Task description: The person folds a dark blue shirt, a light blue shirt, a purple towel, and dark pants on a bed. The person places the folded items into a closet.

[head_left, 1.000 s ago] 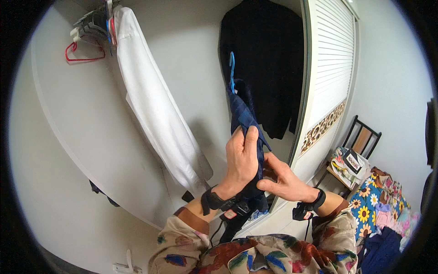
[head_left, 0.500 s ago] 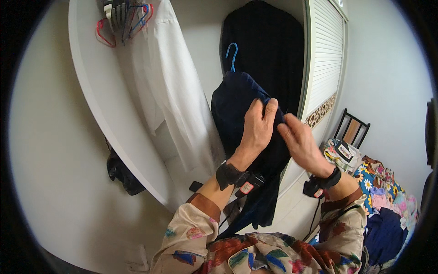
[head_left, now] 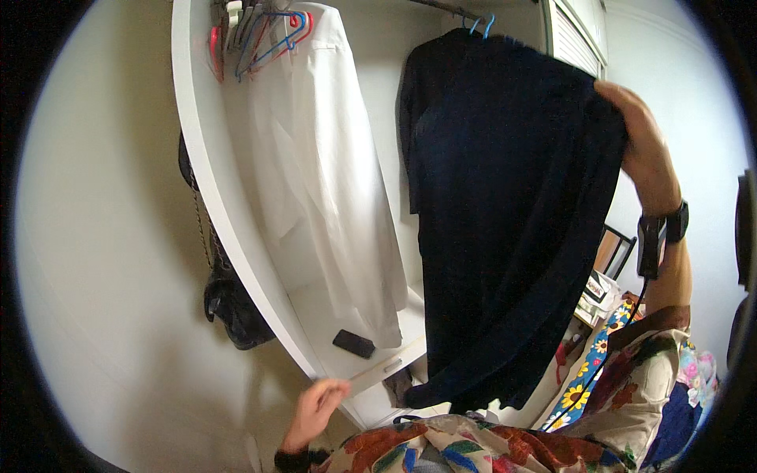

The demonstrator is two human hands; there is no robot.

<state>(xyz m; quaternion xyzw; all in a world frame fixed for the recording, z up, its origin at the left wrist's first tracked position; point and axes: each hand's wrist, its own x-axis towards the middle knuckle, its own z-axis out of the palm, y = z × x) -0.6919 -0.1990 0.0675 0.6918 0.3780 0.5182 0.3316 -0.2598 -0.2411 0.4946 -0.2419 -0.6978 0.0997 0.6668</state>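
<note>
A long dark navy garment point(head_left: 512, 205) hangs spread out in front of me, its hem reaching down near my body. Above its collar a blue hanger hook point(head_left: 489, 25) shows near the rail. My right hand point(head_left: 648, 154) is raised at the far right and grips the garment's right shoulder edge, with most fingers hidden behind the cloth. My left hand point(head_left: 318, 406) is low at the left, apart from the garment, fingers loosely extended and nothing in it. Behind the navy garment, another black garment point(head_left: 408, 150) shows at its left edge.
White clothing point(head_left: 339, 165) hangs at the left in the white wardrobe, beside bunched hangers point(head_left: 272, 39). A black phone-like slab point(head_left: 353, 344) lies on the shelf. Outside hangs a black bag point(head_left: 236, 311). Floral cloth point(head_left: 579, 390) and a chair point(head_left: 615, 251) stand at the right.
My left hand has let go of the navy garment and dropped to the lower left. The garment is now up by the rail and spread wide, my right hand raised at its shoulder.
</note>
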